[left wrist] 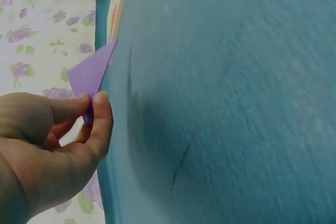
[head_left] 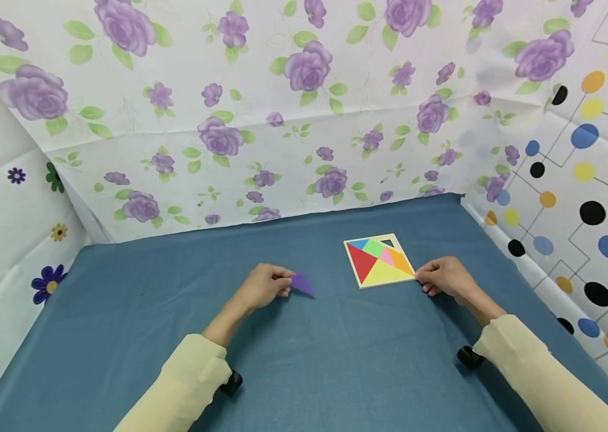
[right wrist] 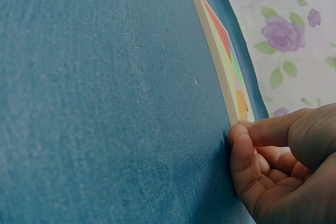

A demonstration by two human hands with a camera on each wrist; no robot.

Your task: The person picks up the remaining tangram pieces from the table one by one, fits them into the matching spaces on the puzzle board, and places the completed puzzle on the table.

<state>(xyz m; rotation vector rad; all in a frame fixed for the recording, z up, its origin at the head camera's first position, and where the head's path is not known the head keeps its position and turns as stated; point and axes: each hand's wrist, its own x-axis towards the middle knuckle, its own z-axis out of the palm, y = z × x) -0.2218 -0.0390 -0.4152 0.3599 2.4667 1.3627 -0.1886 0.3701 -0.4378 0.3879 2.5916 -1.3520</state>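
My left hand pinches a purple triangular tangram piece between thumb and fingers, just above the blue cloth. In the left wrist view the purple piece points up and away from the fingertips. To the right lies a square wooden tangram board holding red, yellow, blue, green, pink and orange pieces. Near its far right corner shows a dark gap. Thumb and fingers of my right hand pinch the near right corner of the board; the right wrist view shows the board lying edge-on beyond the fingertips.
A blue cloth covers the table. Behind it hangs a white sheet with purple roses. Another sheet with coloured dots stands along the right, and one with small flowers along the left.
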